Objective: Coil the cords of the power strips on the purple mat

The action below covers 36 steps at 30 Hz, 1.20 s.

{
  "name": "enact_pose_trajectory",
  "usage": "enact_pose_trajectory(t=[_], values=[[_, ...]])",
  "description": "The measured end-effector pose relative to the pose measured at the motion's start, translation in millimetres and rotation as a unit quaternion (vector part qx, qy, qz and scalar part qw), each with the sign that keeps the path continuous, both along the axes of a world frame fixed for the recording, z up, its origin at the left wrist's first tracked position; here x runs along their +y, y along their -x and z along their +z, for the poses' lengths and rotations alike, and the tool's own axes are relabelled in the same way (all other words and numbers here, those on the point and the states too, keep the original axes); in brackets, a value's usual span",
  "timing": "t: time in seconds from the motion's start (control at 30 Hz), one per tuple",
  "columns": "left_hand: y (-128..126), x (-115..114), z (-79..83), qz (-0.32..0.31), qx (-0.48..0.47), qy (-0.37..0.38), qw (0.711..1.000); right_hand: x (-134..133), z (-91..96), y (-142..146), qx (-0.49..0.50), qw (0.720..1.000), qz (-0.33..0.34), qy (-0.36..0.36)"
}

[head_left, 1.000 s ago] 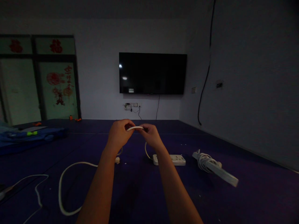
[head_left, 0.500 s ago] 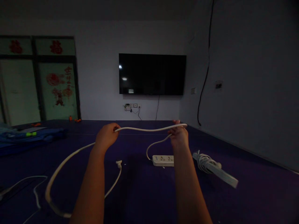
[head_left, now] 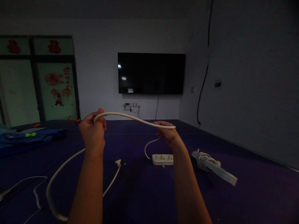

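A white power cord [head_left: 130, 117] stretches in the air between my two hands. My left hand [head_left: 94, 129] is closed around it, thumb up. My right hand [head_left: 167, 132] grips the cord where it bends back in a loop. From there it runs down to a white power strip [head_left: 162, 159], whose right end is hidden behind my right forearm. On the left the cord hangs in a wide curve past my left forearm. Its plug [head_left: 118, 162] lies on the purple surface between my arms.
To the right lies another white power strip [head_left: 223, 175] with its cord wound round it. A thin white cable [head_left: 36, 194] lies at the left. Blue fabric [head_left: 46, 135] is heaped at the far left. A television [head_left: 151, 73] hangs on the far wall.
My left hand has moved up and to the left and its wrist has turned. My right hand has shifted left. The cord between them now slopes down to the right.
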<state>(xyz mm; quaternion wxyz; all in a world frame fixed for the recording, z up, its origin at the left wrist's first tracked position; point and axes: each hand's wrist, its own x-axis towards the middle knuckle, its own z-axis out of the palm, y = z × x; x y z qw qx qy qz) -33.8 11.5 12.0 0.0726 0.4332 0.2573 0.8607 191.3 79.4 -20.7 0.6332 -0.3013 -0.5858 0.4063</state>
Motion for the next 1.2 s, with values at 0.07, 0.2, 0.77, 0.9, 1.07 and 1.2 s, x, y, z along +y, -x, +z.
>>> enact_pose_trajectory(t=[0.07, 0.2, 0.77, 0.9, 1.07, 1.2], values=[[-1.6, -6.7, 4.9, -0.038, -0.038, -0.045, 0.998, -3.8, 0.3, 7.7, -0.047, 0.997, 0.054, -0.016], [-6.1, -16.1, 12.2, -0.133, -0.124, -0.093, 0.979, -8.8, -3.2, 29.3, -0.127, 0.973, 0.189, -0.045], [-17.9, -19.3, 11.5, -0.443, -0.187, -0.116, 0.869, -11.4, -58.0, 139.5, -0.341, 0.747, 0.566, -0.07], [-12.9, -4.7, 5.5, -0.445, -0.161, -0.123, 0.872, -7.8, -64.9, 143.6, -0.298, 0.755, 0.584, -0.018], [-14.1, 12.0, -0.6, -0.411, -0.147, -0.1, 0.894, -6.1, -67.6, 142.2, -0.226, 0.817, 0.53, -0.011], [-19.7, 17.5, -2.4, -0.402, -0.154, -0.071, 0.9, -10.3, -65.8, 142.2, -0.194, 0.867, 0.458, -0.022]])
